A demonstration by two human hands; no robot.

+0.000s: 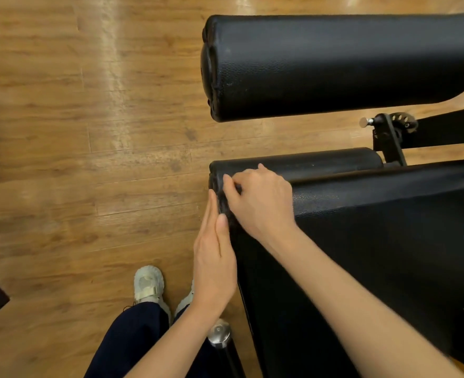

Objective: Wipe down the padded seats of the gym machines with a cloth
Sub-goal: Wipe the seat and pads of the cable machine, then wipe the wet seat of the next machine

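Seen from above, over a wooden floor with bright glare streaks. Right hand curled on the left end of the lower black roller pad, fingers bent over something dark and fuzzy at that end, possibly the cloth, though too dark against the padding to tell for sure. Left hand flat, fingers straight and together, pressed edge-on against the left side of the padded seat, fingertips just below the roller's end and touching the same dark bundle. Seat filling the lower right, black and pebbled, sloping down toward the bottom edge. Beyond it, well apart toward the top, a thicker black roller pad lying crosswise, its stitched end cap facing left. Between the two rollers at the right, a black metal bracket with a silver-tipped adjustment knob. Near the bottom, just left of the seat, a shiny chrome knob on a black post, partly hidden by the left forearm. Below the hands, pale shoes and dark trousers. Dark objects cut off at the left edge, unclear. A small white label at the right edge, too blurred to read.
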